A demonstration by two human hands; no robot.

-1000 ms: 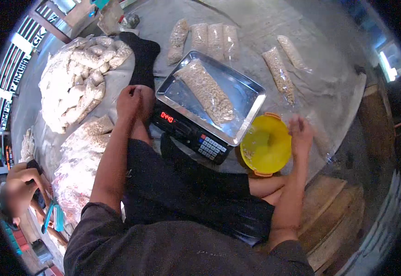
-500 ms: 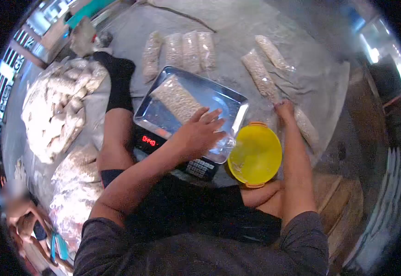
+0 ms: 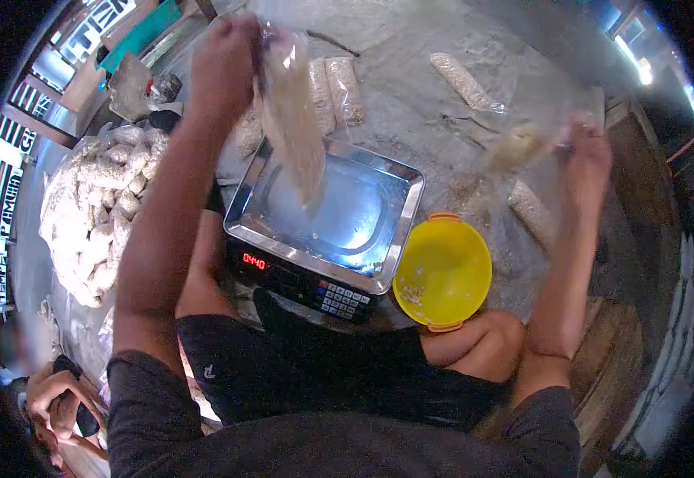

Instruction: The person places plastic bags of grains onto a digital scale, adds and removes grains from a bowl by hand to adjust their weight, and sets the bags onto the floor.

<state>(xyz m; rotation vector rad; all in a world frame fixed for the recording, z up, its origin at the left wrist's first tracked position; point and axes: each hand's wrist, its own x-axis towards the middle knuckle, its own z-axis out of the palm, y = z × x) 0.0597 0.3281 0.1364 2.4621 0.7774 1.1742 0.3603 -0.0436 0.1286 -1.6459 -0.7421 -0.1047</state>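
Observation:
My left hand (image 3: 227, 68) is raised at the upper left, closed on the top of a filled plastic bag (image 3: 295, 143) that hangs over the metal tray (image 3: 339, 207). The tray sits on a black scale (image 3: 295, 285) with a red display reading 0440. At the right, my right hand (image 3: 586, 151) pinches the end of another clear bag (image 3: 518, 149), lifted and smeared by motion. The yellow bowl (image 3: 446, 271), with some bits inside, stands right of the scale.
Filled bags (image 3: 343, 89) lie behind the tray, with another bag (image 3: 462, 80) farther right and one (image 3: 529, 209) beyond the bowl. A large heap of bags (image 3: 96, 215) is at the left. A person (image 3: 64, 398) sits at the lower left.
My left hand has lifted the bag off the tray and moved up and left. My right hand has raised a bag from the ground sheet and moved right.

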